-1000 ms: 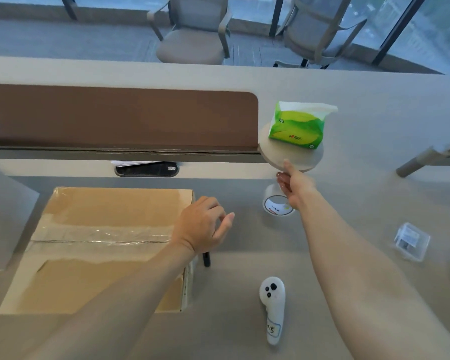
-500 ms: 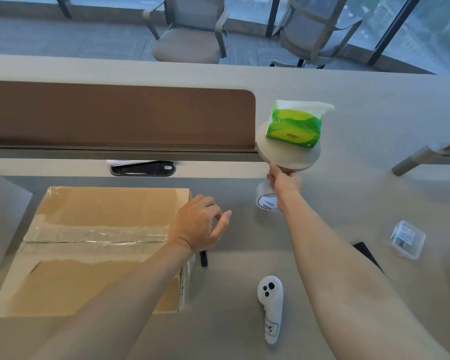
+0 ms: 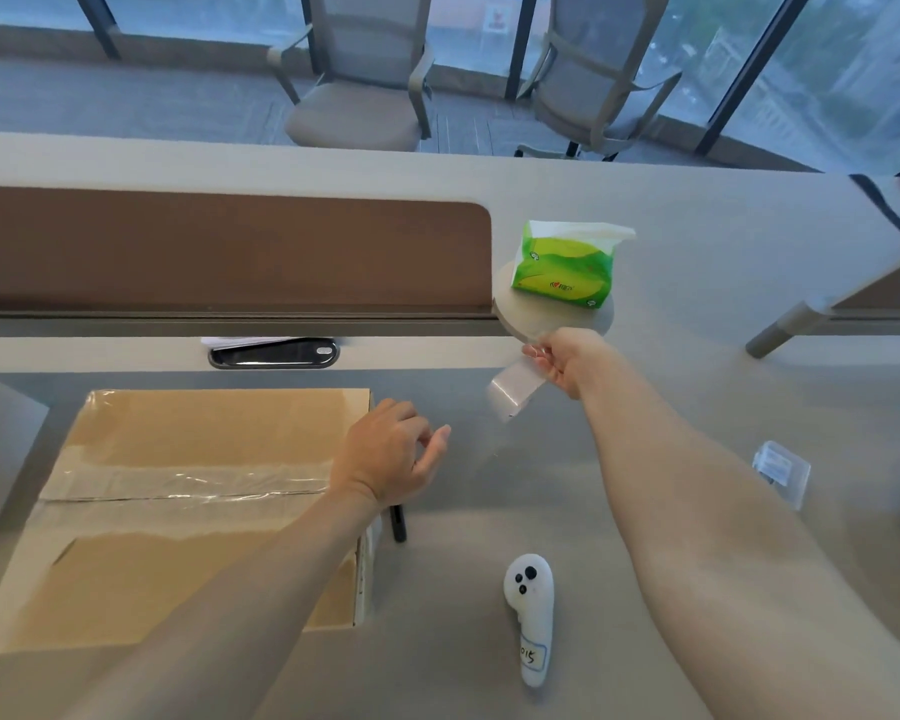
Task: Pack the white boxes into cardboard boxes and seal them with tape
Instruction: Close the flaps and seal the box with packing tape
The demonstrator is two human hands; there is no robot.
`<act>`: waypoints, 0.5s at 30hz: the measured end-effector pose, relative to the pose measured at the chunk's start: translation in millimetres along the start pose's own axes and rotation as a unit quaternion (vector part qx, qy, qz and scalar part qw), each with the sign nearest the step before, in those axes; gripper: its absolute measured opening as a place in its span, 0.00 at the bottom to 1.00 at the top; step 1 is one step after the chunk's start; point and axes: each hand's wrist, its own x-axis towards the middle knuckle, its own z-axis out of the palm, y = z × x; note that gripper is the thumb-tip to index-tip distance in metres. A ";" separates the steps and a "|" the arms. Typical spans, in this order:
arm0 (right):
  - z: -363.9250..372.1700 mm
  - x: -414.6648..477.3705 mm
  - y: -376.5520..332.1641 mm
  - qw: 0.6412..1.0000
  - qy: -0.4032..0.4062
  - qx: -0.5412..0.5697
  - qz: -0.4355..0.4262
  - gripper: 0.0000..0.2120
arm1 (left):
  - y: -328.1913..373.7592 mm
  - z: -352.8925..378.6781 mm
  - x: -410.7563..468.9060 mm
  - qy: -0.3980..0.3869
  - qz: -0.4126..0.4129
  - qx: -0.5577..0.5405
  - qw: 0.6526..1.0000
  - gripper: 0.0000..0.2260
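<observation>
Sealing seems nearly done: the cardboard box [image 3: 178, 511], near left, lies closed with a tape strip [image 3: 178, 483] along its seam; the right hand [image 3: 567, 361] grips the tape roll [image 3: 513, 392] beyond it, and the left hand [image 3: 385, 459] is relaxed and empty at its right edge.

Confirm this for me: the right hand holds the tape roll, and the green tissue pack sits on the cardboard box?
Not quite. The right hand holds the tape roll, but the green tissue pack sits on the round shelf, not the cardboard box, as the head view shows.
</observation>
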 end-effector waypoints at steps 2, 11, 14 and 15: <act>0.7 1.9 -3.4 1.000 0.019 0.004 -0.013 0.05 | -0.4 -0.8 -0.1 0.002 -0.005 -0.018 1.000 0.22; 6.0 -31.3 -5.5 0.994 0.034 -0.043 -0.091 0.03 | -16.0 -6.8 3.3 0.033 -0.046 -0.228 0.972 0.23; 9.7 -73.4 -18.4 0.990 -0.041 -0.043 -0.126 0.02 | -15.5 -15.1 5.9 0.016 -0.089 -0.308 0.947 0.23; 14.0 -90.5 -22.2 0.985 -0.069 -0.062 -0.147 0.02 | -13.7 -20.9 8.4 0.006 -0.125 -0.366 0.922 0.21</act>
